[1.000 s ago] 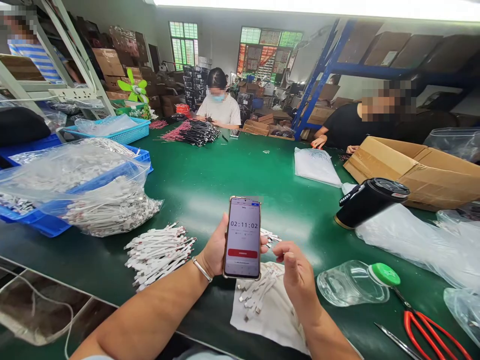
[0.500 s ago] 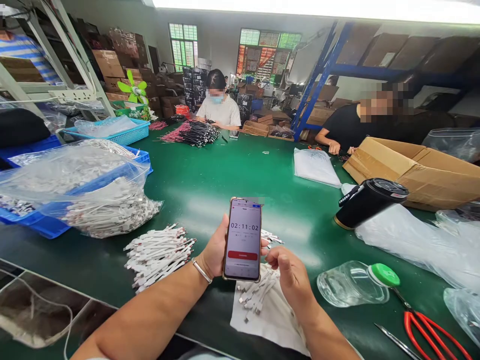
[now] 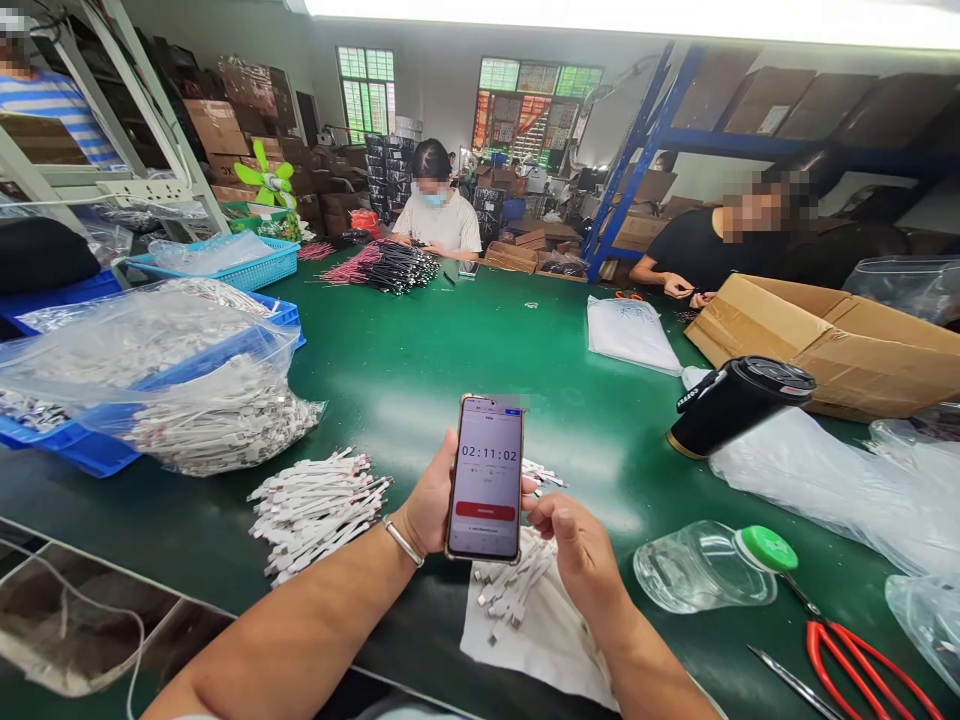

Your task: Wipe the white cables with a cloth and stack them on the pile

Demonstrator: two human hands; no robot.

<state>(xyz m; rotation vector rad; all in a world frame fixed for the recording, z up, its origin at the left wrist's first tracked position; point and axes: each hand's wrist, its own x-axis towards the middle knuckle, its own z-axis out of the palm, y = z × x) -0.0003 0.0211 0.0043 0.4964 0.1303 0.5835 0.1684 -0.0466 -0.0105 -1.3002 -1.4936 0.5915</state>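
Note:
My left hand [image 3: 433, 498] is closed around a smartphone [image 3: 486, 480], held upright above the table, its screen facing me with "02:11:02" and a red button. My right hand [image 3: 581, 555] is just right of the phone's edge, fingers loosely bent, thumb apart, nothing held. Below it, short white cables [image 3: 514, 595] with metal plugs lie on a white cloth-like sheet [image 3: 540, 665]. A larger heap of white cables [image 3: 319, 510] spreads to the left of the phone. A few more cable ends [image 3: 546, 474] show behind the phone, partly hidden by it.
On the right are a clear bottle with green cap [image 3: 709, 567], red-handled pliers [image 3: 862, 650], tweezers [image 3: 791, 680], a black tumbler [image 3: 739, 400] and a cardboard box [image 3: 832, 340]. A bagged cable pile [image 3: 225, 410] and blue crate [image 3: 112, 455] stand left. Two people sit across the green table [image 3: 480, 330].
My hands and the phone have hardly moved. At the far right, the co-worker's hands have shifted slightly.

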